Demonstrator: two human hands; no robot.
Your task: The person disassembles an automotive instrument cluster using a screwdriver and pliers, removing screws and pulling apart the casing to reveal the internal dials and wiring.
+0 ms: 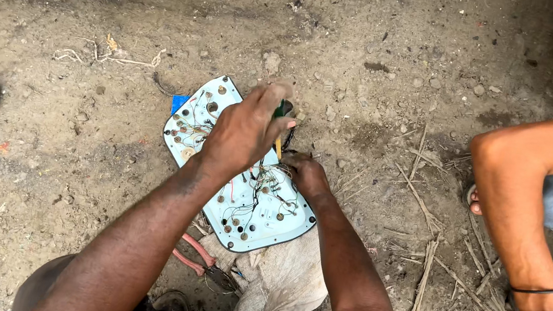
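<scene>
On bare, gritty ground (pixel 412 44) strewn with pebbles and dry straw lies a pale blue-white panel (pixel 259 216), flat and rounded at its corners, studded with small round brass contacts and crossed by thin tangled wires. The left hand (pixel 243 132) hovers over its middle, fingers curled tight around the dark green handle of a screwdriver (pixel 281 123), whose yellowish shaft points down at the panel. The right hand (pixel 305 172) presses on the panel's right edge; whether its fingers pinch anything I cannot tell. Below the panel lie a crumpled, dirty cloth (pixel 282 282) and red-handled pliers (pixel 201 258). Another person's forearm (pixel 512 208), with a thin black wristband, rests at the right.
</scene>
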